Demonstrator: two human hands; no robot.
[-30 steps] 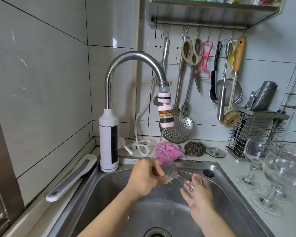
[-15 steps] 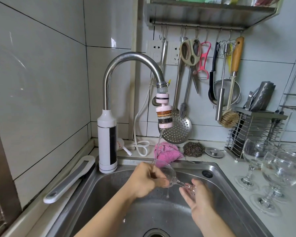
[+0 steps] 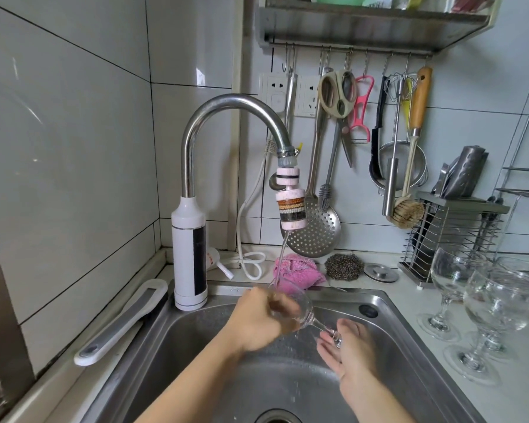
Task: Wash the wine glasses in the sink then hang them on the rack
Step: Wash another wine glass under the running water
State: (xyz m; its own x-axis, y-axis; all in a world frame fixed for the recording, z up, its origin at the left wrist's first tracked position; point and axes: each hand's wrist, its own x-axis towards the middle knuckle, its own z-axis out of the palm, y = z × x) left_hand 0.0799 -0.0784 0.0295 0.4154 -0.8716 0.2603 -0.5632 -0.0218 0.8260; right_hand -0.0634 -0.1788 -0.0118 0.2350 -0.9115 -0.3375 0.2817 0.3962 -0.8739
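Wine glass [image 3: 292,305] lies tilted over the sink [image 3: 193,349] under the tap's [image 3: 235,102] thin stream, left hand [image 3: 255,323] curled round its bowl, probably to rub it, right hand [image 3: 353,354] pinching its foot steady.

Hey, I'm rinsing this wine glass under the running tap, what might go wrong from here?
The wet clear wine glass is tilted over the steel sink; the left hand grips its bowl, the right hand is at its foot. It might slip and crack on the steel. The clear stemmed glasses standing by the sink's edge could be knocked by an elbow.
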